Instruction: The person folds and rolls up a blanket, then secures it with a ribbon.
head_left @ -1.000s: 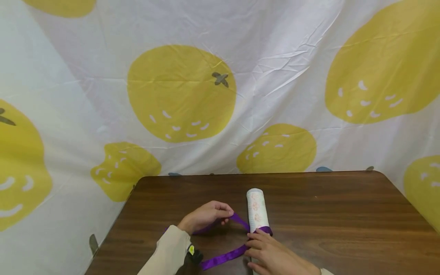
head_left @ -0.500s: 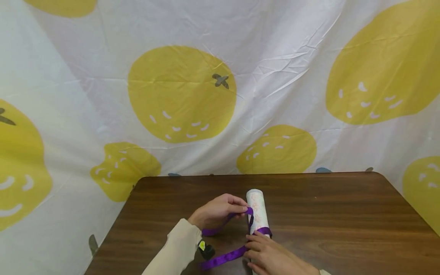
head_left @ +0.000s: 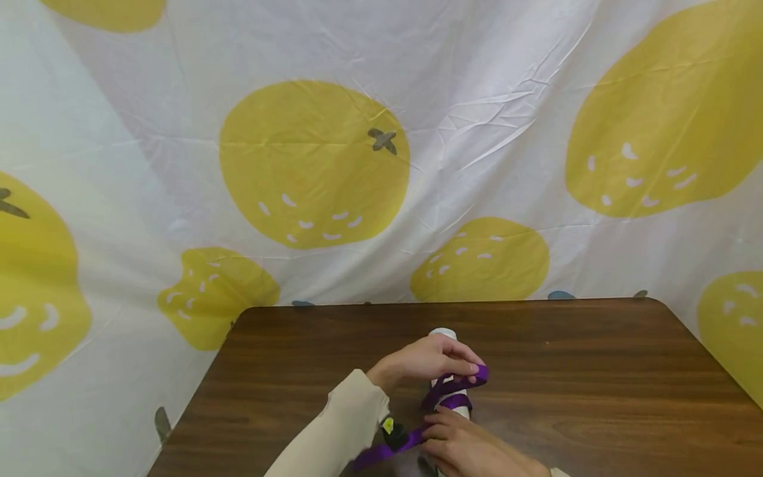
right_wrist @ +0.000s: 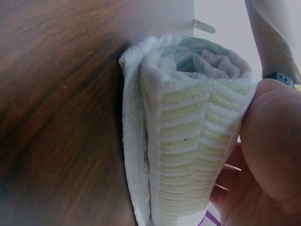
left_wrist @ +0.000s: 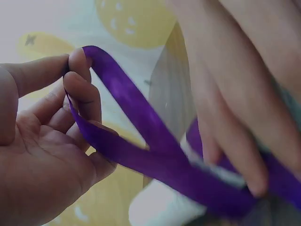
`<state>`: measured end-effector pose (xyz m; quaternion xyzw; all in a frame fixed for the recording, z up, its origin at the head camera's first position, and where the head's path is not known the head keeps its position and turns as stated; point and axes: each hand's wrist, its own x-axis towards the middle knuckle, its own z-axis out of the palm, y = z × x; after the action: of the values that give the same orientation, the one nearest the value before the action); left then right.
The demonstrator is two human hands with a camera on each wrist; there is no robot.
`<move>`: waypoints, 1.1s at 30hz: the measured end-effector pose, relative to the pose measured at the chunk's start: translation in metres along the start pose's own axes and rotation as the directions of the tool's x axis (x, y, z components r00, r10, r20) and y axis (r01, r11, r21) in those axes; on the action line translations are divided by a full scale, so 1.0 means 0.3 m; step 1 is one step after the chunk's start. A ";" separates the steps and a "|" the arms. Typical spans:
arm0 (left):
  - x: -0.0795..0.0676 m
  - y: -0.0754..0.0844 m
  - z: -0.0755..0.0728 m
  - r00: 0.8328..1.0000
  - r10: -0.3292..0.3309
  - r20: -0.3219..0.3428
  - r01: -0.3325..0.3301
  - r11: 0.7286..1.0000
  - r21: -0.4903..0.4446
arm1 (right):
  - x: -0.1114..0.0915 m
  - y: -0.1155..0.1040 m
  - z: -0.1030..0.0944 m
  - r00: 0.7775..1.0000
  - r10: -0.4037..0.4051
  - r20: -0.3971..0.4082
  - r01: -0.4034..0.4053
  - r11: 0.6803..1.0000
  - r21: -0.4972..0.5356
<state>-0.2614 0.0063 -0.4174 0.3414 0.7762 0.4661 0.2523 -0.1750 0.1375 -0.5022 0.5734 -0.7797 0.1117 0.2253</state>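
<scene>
A rolled white towel (head_left: 443, 333) with a pale patterned surface lies lengthwise on the table; its coiled end (right_wrist: 202, 63) faces the right wrist camera. Purple ribbon (left_wrist: 136, 103) is wrapped around the middle of the roll. My left hand (head_left: 429, 361) pinches a bent length of that ribbon between thumb and fingertips, raised above the roll and over its right side. With fingers extended, my right hand (head_left: 467, 444) rests on the near part of the roll and presses on it beside the wrap. A ribbon tail (head_left: 375, 457) runs out to the left.
The brown wood-grain table (head_left: 596, 371) extends around the roll. Behind it hangs a white cloth (head_left: 477, 165) printed with yellow fruit. A black band (head_left: 393, 434) sits on the left wrist, over the ribbon tail in the head view.
My left hand has carried the pinched ribbon from left of the towel roll across its top to the right side. My right hand has stayed on the roll.
</scene>
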 end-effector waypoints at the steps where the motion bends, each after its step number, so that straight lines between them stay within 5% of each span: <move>1: 0.010 0.011 0.013 1.000 -0.016 0.009 0.016 0.999 -0.035 | -0.001 0.000 -0.001 1.000 0.002 0.007 -0.002 1.000 0.001; 5: 0.047 0.059 0.070 0.999 -0.035 0.021 0.037 0.996 -0.086 | -0.001 0.000 -0.004 0.999 0.019 0.047 -0.019 1.000 0.006; 10: 0.074 0.111 0.123 0.995 0.019 0.096 -0.019 1.000 0.001 | 0.000 -0.006 -0.008 0.994 0.073 0.086 -0.075 0.997 0.017; 15: 0.081 0.129 0.142 0.960 0.031 0.277 -0.021 0.999 -0.042 | 0.007 -0.007 -0.007 0.994 0.069 0.088 -0.067 0.998 -0.021; 18: 0.075 0.112 0.135 0.945 0.016 0.326 -0.001 0.999 -0.046 | 0.010 -0.005 -0.008 0.995 0.047 0.088 -0.044 0.998 -0.038; 25: 0.044 0.029 0.096 0.965 -0.046 0.259 0.055 0.998 -0.028 | 0.009 -0.012 -0.020 0.987 0.089 0.134 -0.096 0.994 0.047; 29: 0.011 -0.015 0.066 0.983 -0.061 0.176 0.070 0.997 -0.046 | 0.001 -0.016 -0.024 0.982 0.101 0.161 -0.115 0.990 0.083; 33: -0.016 -0.065 0.040 0.997 -0.052 0.064 0.055 0.997 -0.047 | -0.001 -0.009 -0.015 0.993 0.053 0.104 -0.059 0.997 0.058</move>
<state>-0.2554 0.0028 -0.4397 0.3289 0.7651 0.4670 0.2973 -0.1715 0.1388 -0.4986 0.5628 -0.8023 0.1123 0.1641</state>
